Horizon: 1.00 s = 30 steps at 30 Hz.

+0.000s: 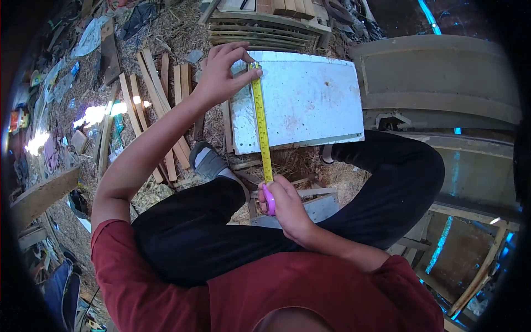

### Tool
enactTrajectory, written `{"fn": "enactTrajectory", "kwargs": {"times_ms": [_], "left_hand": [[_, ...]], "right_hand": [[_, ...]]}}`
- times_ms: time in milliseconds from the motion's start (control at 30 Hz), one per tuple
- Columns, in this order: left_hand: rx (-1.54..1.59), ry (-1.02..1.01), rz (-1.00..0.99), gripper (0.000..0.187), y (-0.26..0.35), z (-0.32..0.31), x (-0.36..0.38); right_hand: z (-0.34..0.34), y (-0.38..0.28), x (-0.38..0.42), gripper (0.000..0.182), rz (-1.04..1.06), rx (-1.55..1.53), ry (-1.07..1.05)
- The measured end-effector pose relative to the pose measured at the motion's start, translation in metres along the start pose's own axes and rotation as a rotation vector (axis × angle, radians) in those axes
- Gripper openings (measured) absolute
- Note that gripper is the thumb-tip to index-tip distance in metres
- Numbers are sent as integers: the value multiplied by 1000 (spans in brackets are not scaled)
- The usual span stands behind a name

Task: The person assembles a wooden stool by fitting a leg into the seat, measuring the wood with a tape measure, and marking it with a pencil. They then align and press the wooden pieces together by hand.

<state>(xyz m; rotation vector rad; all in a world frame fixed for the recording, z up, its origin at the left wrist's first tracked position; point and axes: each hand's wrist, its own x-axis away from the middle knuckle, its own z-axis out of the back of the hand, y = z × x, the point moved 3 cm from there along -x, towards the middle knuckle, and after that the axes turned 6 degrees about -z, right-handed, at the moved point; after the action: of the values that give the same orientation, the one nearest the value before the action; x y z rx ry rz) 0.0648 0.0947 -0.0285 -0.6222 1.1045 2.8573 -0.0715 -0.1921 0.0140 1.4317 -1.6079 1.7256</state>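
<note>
A yellow tape measure [260,113] is stretched across a white, stained board [310,102] near its left side. At the board's far edge, my left hand [224,74] pinches the tape's end between thumb and forefinger, with the other fingers curled above. My right hand [286,210] is closed around the tape measure's purple case [269,200], just off the near edge of the board and between my knees. Part of the case is hidden by the fingers. The blade runs nearly straight between both hands.
Several wooden strips [157,102] lie on the shaving-strewn ground to the left. Slatted wood [260,30] is stacked behind the board. Large wooden panels [437,74] stand close on the right. A plank [44,193] juts in at far left. A sandalled foot [213,163] rests near the board.
</note>
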Motion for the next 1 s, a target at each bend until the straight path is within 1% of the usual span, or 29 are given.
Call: {"fn": "enactTrajectory", "kwargs": {"times_ms": [33, 100, 133, 167, 200, 267, 300, 333, 400, 467, 533, 600, 633, 700, 733, 800, 833, 900, 933, 1000], "left_hand": [[7, -26, 20, 35, 1, 1, 0], [13, -15, 30, 35, 2, 7, -1], [18, -6, 40, 35, 0, 13, -1], [83, 21, -26, 37, -8, 24, -4], [68, 33, -12, 37, -19, 36, -5], [567, 190, 209, 45, -46, 62, -2], [531, 316, 312, 53, -66, 72, 7], [465, 419, 319, 47, -86, 82, 16], [174, 378, 506, 42, -126, 84, 42], [-28, 314, 595, 43, -164, 60, 80], [-165, 102, 606, 49, -225, 10, 127], [-230, -90, 747, 51, -242, -30, 156], [-231, -93, 750, 51, -239, -39, 159], [-339, -340, 873, 58, -237, -63, 168], [-337, -346, 871, 58, -238, -68, 171], [-453, -278, 831, 70, -241, -78, 172], [-449, -280, 826, 70, -246, -83, 173], [-534, -393, 749, 79, -251, -86, 174], [-535, -396, 741, 79, -251, -85, 171], [-669, -580, 654, 80, -254, -87, 168]], "right_hand": [[1, -1, 1, 22, -2, 9, -6], [-1, -1, 5, 22, -5, 28, -25], [-3, -6, 11, 23, 29, 56, -6], [-6, -13, 13, 23, 65, 86, 9], [-8, -20, 13, 23, 61, 102, -10], [-14, -36, 11, 22, 147, 130, -59], [-17, -45, 8, 22, 130, 167, -71], [-23, -50, 5, 22, 123, 177, -89], [-35, -58, -3, 23, 131, 178, -115], [-46, -60, -9, 23, 110, 177, -139], [-56, -61, -12, 22, 88, 224, -180], [-60, -55, -16, 22, 58, 223, -181], [-59, -51, -18, 22, 33, 228, -176], [-56, -45, -23, 22, 4, 232, -169], [-55, -43, -24, 22, 1, 228, -165], [-53, -43, -26, 22, 8, 237, -155], [-52, -44, -27, 22, 10, 235, -150], [-50, -47, -27, 22, 15, 223, -145], [-48, -48, -28, 22, 18, 216, -141], [-44, -47, -30, 24, 6, 260, -177]]}}
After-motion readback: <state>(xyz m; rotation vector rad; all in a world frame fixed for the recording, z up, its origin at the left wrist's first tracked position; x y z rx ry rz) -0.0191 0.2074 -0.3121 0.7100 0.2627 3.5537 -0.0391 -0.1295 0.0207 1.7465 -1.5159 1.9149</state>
